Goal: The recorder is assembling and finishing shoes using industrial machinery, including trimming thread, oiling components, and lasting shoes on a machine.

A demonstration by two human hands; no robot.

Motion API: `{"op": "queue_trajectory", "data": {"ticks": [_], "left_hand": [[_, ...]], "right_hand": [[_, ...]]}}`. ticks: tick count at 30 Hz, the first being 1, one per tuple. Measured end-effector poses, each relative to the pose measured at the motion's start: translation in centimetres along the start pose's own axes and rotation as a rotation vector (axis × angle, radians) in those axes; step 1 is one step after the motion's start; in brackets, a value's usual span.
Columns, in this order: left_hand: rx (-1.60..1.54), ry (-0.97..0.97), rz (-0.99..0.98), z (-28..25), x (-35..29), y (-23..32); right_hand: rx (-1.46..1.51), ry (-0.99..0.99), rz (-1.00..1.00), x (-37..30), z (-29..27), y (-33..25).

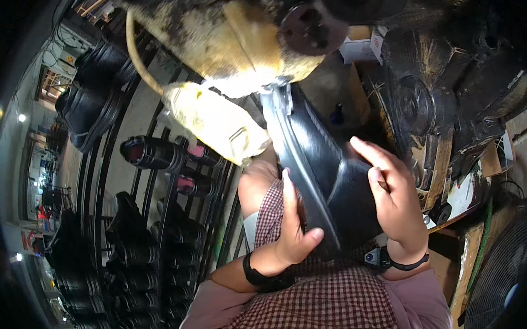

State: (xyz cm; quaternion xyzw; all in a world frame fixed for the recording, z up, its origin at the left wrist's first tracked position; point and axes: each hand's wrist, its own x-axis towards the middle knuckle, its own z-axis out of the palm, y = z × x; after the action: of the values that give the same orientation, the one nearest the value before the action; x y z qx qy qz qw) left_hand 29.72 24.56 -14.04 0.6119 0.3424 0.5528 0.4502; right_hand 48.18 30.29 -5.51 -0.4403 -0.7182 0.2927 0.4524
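Note:
A black shoe [316, 161] lies tilted in front of me, its toe end up against the working point of a stained, cream-coloured machine [239, 40]. It looks like a shoe-stitching machine, but I cannot make out a needle. Along the sole edge on the near left, my left hand [293, 230] is closed, fingers stretched up the side and thumb near the heel. My right hand [395, 188] grips the upper from the right, thumb and forefinger bent over it. Bright glare from a lamp in a yellowish cover [215, 121] washes out the toe area.
Racks [101, 187] with many black shoes [152, 154] fill the left side. Dark, greasy machinery [425, 107] stands at the right, with a fan [499, 280] below it. A checked apron [322, 308] covers my lap.

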Motion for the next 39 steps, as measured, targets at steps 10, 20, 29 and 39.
{"op": "queue_trajectory", "data": {"ticks": [10,20,29,39], "left_hand": [[-0.040,0.224,-0.093,-1.5,3.6,3.3],[0.350,0.367,0.093,-3.8,7.7,3.4],[-0.187,0.265,-0.100,-6.0,9.5,3.5],[-0.460,0.465,-0.358,-1.5,11.8,8.3]], "right_hand": [[0.297,-0.032,0.014,-1.1,-0.4,0.4],[0.170,0.002,-0.067,-0.6,1.5,1.8],[0.140,0.070,-0.117,-0.5,2.8,4.2],[0.622,0.446,-0.049,-0.5,4.6,7.7]]}}
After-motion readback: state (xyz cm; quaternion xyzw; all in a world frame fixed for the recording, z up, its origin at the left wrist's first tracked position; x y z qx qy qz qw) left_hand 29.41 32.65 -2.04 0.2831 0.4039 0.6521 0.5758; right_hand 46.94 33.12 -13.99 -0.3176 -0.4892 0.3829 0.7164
